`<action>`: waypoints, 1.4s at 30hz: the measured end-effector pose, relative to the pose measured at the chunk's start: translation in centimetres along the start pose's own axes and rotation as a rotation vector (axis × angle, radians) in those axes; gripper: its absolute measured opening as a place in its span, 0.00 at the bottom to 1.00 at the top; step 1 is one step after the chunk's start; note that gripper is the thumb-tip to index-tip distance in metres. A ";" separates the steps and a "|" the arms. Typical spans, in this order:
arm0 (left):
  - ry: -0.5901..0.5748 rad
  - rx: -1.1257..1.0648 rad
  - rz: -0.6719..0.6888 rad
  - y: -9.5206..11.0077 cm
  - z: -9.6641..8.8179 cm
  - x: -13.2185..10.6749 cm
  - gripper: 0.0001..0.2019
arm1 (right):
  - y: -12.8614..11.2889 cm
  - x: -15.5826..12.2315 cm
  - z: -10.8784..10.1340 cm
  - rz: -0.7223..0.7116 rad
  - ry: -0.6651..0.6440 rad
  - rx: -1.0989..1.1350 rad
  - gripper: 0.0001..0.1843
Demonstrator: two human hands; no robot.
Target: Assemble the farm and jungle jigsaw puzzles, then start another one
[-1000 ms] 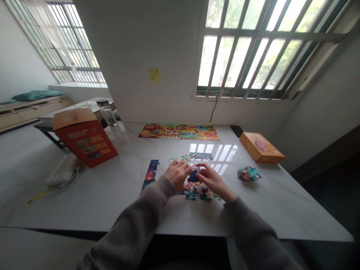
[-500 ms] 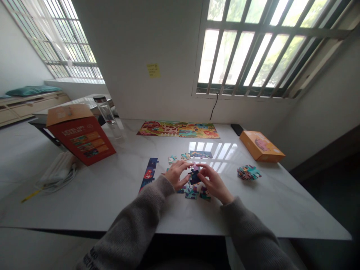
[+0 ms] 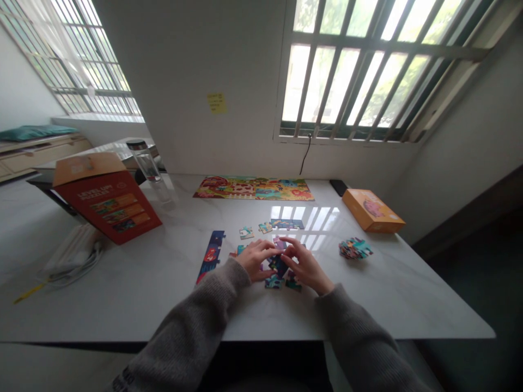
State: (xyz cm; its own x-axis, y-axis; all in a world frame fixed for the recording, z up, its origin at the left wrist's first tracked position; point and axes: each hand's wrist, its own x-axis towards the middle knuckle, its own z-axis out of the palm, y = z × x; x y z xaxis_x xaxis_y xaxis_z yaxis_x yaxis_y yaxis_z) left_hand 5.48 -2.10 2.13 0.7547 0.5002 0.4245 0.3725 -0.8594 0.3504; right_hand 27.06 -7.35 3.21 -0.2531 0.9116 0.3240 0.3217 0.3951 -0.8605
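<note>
My left hand (image 3: 258,260) and my right hand (image 3: 305,267) meet over a group of jigsaw pieces on the table. Between their fingertips is a dark blue jigsaw piece (image 3: 278,267), gripped from both sides; the fingers partly cover it. A purple piece (image 3: 278,240) shows just behind the fingertips. Nearer to me lie a teal piece (image 3: 273,282) and a dark, multicoloured piece (image 3: 293,281). Left of my hands is a joined dark blue strip (image 3: 212,253) with a red figure. Loose pale pieces (image 3: 246,233) and another joined blue strip (image 3: 288,224) lie beyond.
A heap of pieces (image 3: 355,248) sits to the right, before an orange box (image 3: 372,211). A finished colourful puzzle (image 3: 253,188) lies along the wall. At left stand a red puzzle box (image 3: 110,201), a glass bottle (image 3: 145,160) and a white cabled device (image 3: 73,250).
My hands have drawn closer together around the dark blue piece, which now sits lower and is more covered. The whole view has shifted slightly.
</note>
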 end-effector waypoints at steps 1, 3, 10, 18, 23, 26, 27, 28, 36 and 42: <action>0.002 -0.008 0.009 0.0 0.0 0.0 0.28 | -0.1 0.0 0.0 0.002 -0.005 -0.001 0.23; 0.018 -0.015 0.008 0.0 0.0 0.0 0.23 | 0.0 0.0 -0.1 0.014 0.003 -0.005 0.23; 0.030 0.022 -0.033 0.5 -0.2 0.1 0.14 | 1.1 -0.2 -0.1 0.072 0.089 -0.042 0.20; 0.057 0.118 -0.092 1.0 0.4 0.5 0.21 | 1.7 0.4 1.4 -0.032 0.234 -0.055 0.21; 0.059 0.158 -0.090 1.0 0.4 0.5 0.24 | 1.8 0.3 2.4 -0.068 0.274 -0.023 0.23; 0.058 0.174 -0.091 1.2 0.4 0.5 0.24 | 1.7 0.3 2.6 -0.046 0.278 0.031 0.24; 0.062 0.178 -0.086 1.2 0.4 0.5 0.24 | 1.6 0.3 2.6 -0.043 0.275 0.053 0.24; 0.072 0.179 -0.083 1.3 0.4 0.5 0.23 | 1.4 0.3 2.5 -0.037 0.271 0.082 0.25; 0.272 0.130 -0.167 1.0 -0.2 0.4 0.20 | -0.2 0.1 0.7 0.081 0.360 0.314 0.22; 0.194 0.148 -0.138 0.8 0.2 0.3 0.17 | -0.1 -0.1 0.7 0.096 0.234 0.290 0.16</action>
State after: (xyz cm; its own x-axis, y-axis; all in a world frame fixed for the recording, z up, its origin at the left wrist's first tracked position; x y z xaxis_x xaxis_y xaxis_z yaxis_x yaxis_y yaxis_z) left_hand 6.18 -2.67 2.37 0.5792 0.6125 0.5378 0.5504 -0.7806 0.2962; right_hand 26.36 -7.53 3.01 -0.0084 0.9574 0.2887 0.0542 0.2887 -0.9559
